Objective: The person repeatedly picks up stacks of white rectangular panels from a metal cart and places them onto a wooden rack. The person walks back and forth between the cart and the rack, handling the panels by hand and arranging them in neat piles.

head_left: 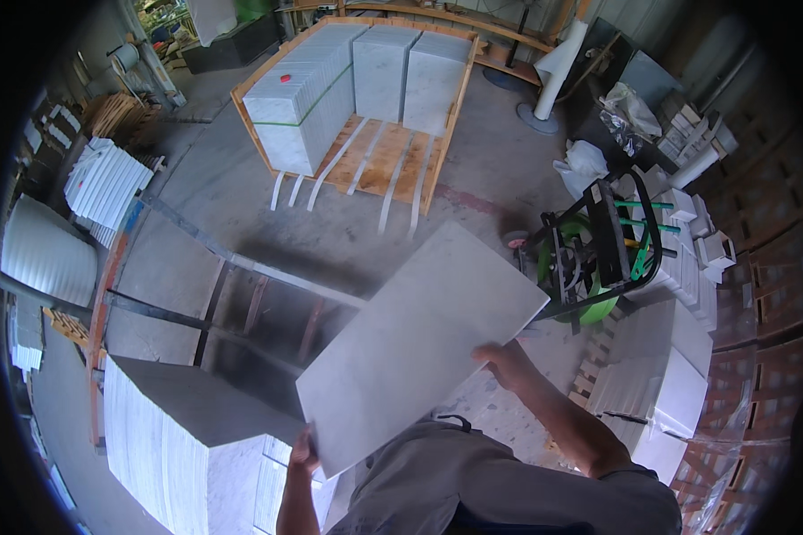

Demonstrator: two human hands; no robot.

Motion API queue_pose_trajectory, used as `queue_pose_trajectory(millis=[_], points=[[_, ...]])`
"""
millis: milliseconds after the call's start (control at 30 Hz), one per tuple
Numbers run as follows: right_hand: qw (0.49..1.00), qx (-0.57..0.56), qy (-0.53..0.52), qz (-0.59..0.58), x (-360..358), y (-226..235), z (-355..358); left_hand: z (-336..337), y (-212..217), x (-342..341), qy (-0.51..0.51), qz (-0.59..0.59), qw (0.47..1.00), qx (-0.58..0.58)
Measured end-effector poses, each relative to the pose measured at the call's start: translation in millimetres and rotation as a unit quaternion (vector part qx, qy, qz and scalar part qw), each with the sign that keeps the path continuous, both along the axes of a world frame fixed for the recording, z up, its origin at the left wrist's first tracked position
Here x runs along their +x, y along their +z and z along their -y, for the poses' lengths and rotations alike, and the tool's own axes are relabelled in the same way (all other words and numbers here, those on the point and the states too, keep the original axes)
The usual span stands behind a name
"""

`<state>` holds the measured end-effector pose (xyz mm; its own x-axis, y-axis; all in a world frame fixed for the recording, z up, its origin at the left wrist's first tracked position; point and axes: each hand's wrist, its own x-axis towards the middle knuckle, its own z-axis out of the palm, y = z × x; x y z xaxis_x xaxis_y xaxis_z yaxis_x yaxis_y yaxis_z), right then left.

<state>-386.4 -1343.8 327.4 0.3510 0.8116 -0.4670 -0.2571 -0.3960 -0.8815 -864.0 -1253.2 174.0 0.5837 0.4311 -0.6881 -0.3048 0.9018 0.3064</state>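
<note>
Out in front of the person's waist, I watch a pale stone slab (415,343) held diagonally: the left hand (303,452) grips its short left edge, and the right hand (506,364) clasps the long edge nearer the body, thumb on top, other fingers hidden. I see the left forearm rising steeply and the right slanting inward; beyond stands a wooden crate (391,159).

Slab (417,346) in front of crate (384,166)
</note>
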Motion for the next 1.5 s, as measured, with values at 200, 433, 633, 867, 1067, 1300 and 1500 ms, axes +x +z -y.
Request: queue_pose_trajectory(millis=[200, 433, 633, 867, 1067, 1300, 1500], points=[[0.962, 0.029, 0.080, 0.261, 54, 15, -76, -75, -80, 67, 0.004, -0.109, 0.991, -0.082], [0.997, 0.014, -0.057, -0.059, 97, -11, -149, -132, -21, 73, -0.026, 0.036, 0.997, -0.058], [0.979, 0.002, 0.008, -0.203, 138, -116, -202, -151, 30, 94, 0.093, -0.076, 0.992, -0.033], [0.955, -0.069, 0.029, -0.287, 199, -270, -289, -184, 77, 167, 0.210, -0.228, 0.950, 0.028], [0.939, -0.146, -0.001, -0.312, 237, -325, -390, -280, 130, 301, 0.307, -0.309, 0.900, 0.001], [0.891, -0.204, 0.045, -0.402, 209, -222, -479, -377, 122, 443, -0.085, -0.567, 0.540, 0.617], [0.830, -0.098, 0.031, -0.548, 219, -176, -564, -492, 61, 541, 0.066, -0.488, 0.790, 0.365]])
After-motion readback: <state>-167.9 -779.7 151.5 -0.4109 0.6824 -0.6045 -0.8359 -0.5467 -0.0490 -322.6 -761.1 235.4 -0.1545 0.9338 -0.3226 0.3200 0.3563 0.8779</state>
